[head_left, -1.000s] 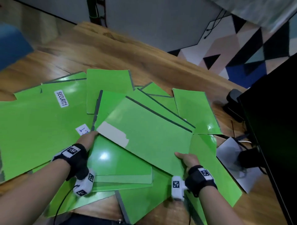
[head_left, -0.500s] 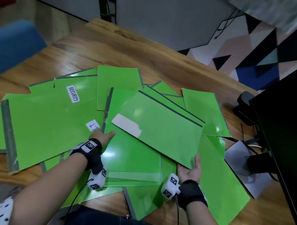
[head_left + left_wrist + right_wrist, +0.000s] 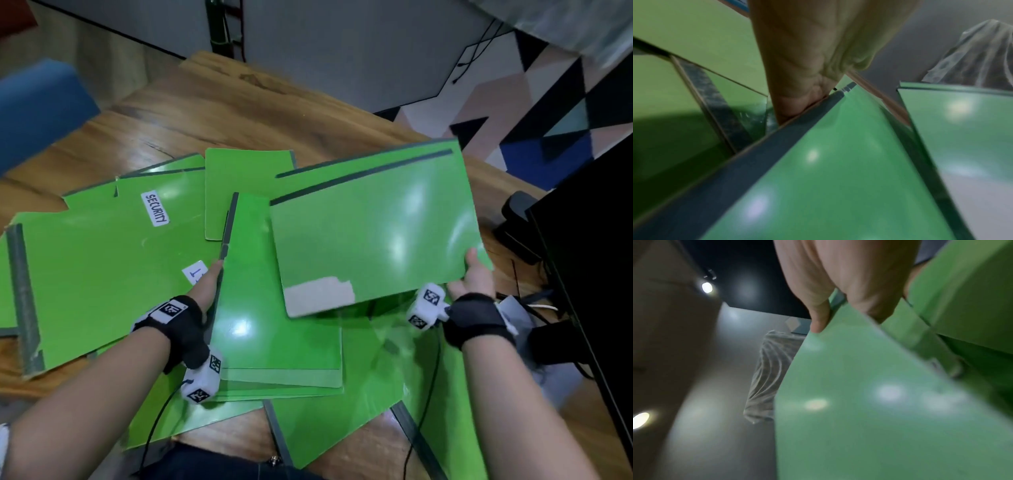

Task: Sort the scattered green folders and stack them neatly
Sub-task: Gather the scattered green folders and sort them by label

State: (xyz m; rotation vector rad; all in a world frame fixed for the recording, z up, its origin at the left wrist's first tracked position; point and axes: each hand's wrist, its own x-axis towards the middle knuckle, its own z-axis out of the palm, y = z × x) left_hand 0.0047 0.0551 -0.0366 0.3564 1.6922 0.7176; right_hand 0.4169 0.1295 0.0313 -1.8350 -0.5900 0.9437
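Several green folders lie scattered and overlapping on the wooden table [image 3: 239, 113]. My right hand [image 3: 474, 277] grips the right edge of a green folder [image 3: 376, 240] with a torn beige label patch, thumb on top, and holds it lifted above the pile with another folder behind it. The right wrist view shows that hand [image 3: 838, 288] pinching the folder [image 3: 879, 402]. My left hand [image 3: 209, 284] rests with straight fingers along the grey spine of the middle folder [image 3: 274, 308], which lies on a small stack. In the left wrist view the hand [image 3: 807, 65] touches that spine edge [image 3: 777, 146].
A big folder labelled SECURITY [image 3: 102, 274] covers the left side. A black monitor [image 3: 599, 240] stands at the right, with cables [image 3: 541, 308] and a black object [image 3: 513, 219] near its base. A blue chair [image 3: 37, 109] is at far left. Bare wood shows at the back.
My right hand has lifted the folder with the beige patch off the pile and swung it up and to the right. The left hand stays at the spine of the middle folder.
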